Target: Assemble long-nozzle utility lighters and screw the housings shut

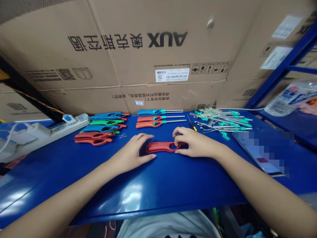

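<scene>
A red lighter casing (pixel 158 147) lies on the blue table, its finger loop pointing right. My right hand (pixel 192 142) has thumb and fingers closed on the loop end. Beside the casing's left end is my left hand (pixel 136 150), thumb and fingers spread apart with a gap between them and nothing held. Behind the casing lie three lighters with metal tubes, a blue one (pixel 151 112), a red one (pixel 148 118) and an orange one (pixel 148 124). To the left are stacked several coloured casings (pixel 99 128). Tiny metal pieces (pixel 122 136) lie near them.
A pile of metal tubes with green parts (pixel 223 120) lies back right, with a screwdriver (pixel 193 125) left of it. A phone (pixel 262 158) rests at right. Power strips (pixel 49 137) line the left edge. A cardboard sheet (pixel 138 72) stands behind; a plastic bottle (pixel 279 102) is far right.
</scene>
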{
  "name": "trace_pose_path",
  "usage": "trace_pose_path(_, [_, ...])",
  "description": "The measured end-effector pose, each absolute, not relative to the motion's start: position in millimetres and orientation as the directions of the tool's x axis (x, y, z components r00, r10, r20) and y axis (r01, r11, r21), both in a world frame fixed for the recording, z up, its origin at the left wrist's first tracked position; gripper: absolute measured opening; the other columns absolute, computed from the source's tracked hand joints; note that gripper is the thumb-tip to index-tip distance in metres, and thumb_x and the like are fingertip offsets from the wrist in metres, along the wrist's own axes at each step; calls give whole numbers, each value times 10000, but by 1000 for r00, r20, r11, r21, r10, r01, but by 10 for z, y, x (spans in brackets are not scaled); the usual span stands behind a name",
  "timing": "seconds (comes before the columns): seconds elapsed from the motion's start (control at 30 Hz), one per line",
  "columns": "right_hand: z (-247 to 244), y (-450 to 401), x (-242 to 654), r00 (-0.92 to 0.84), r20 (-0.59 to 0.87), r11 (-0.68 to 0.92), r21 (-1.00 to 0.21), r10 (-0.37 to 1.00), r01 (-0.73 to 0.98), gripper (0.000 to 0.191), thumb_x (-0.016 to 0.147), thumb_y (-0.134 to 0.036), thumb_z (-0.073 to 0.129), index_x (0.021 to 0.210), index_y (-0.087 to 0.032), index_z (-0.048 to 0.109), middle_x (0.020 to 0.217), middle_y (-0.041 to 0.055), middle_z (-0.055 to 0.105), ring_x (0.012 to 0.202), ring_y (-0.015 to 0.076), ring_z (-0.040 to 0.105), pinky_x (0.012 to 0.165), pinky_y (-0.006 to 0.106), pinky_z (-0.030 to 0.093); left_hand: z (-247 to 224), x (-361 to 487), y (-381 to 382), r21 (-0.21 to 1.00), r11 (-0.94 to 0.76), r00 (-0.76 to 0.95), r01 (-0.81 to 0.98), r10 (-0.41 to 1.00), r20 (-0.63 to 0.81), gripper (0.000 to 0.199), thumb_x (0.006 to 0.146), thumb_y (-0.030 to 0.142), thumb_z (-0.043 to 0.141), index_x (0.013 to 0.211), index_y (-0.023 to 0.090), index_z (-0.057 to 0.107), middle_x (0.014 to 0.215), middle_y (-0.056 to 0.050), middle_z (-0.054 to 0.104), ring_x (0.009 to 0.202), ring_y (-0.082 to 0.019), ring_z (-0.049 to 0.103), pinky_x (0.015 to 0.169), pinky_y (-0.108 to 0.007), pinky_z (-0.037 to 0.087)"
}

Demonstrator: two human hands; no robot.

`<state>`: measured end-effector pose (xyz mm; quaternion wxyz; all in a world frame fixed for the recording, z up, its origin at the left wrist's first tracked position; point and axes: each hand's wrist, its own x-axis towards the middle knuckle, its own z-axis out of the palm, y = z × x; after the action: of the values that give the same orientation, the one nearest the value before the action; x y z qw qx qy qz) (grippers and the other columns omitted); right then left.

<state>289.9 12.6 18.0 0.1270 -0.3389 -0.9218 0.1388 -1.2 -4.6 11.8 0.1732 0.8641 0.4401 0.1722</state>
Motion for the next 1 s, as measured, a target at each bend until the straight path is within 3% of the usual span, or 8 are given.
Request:
trace_pose_path(0.1, [198,139,2922,-724,142,718,-353,675,600,169,873,-322,722,856,-190,618,1164,82,565,1013,224,578,923,399,478,7,-78,65,467,-538,529,702,833,163,592,844,454,741,1342,189,563,1287,-111,626,1220,-294,567,1078,-486,456])
trace_pose_path(0.27, [218,136,2910,-719,131,709,-361,682,606,194,880,-331,723,839,-189,598,1118,72,561,950,205,570,863,366,478,-70,-12,54,504,-600,573,621,787,230,321,901,329,672,1187,186,651,1175,-82,667,1120,-250,605,1014,-438,488])
trace_pose_path(0.5, [245,155,2939,-710,161,710,-359,686,605,178,894,-321,719,859,-184,611,1038,62,592,921,196,576,835,347,472,-170,9,48,608,-539,491,583,830,265,396,858,295,710,1229,183,625,1067,-66,673,1001,-221,631,938,-411,519])
trace_pose_path(0.7, [260,211,2983,-591,383,686,-188,711,703,145,957,-291,617,860,-183,606,960,71,632,903,224,585,833,381,466,-209,6,64,624,-533,466,572,837,287,426,843,267,714,1243,173,600,1061,-69,672,954,-206,632,913,-399,524])
trace_pose_path(0.8, [286,222,3003,-542,459,678,-206,704,706,155,958,-279,607,834,-187,588,947,72,634,895,222,581,820,371,464,-201,6,63,623,-534,468,572,836,287,428,849,277,708,1252,185,597,1061,-65,670,953,-206,629,903,-393,524])
trace_pose_path(0.9, [294,194,2991,-594,380,703,-316,709,637,154,956,-275,616,830,-188,601,924,57,628,876,196,583,810,338,463,-186,8,67,611,-545,488,574,827,278,329,854,267,691,1173,198,647,1068,-61,662,953,-204,627,893,-381,524])
trace_pose_path(1.0, [254,142,2939,-699,134,676,-433,702,596,208,937,-307,655,783,-183,592,865,25,607,754,146,561,692,275,441,-171,10,70,589,-548,504,594,824,259,260,869,278,673,1119,208,685,1072,-59,654,958,-208,625,897,-385,521])
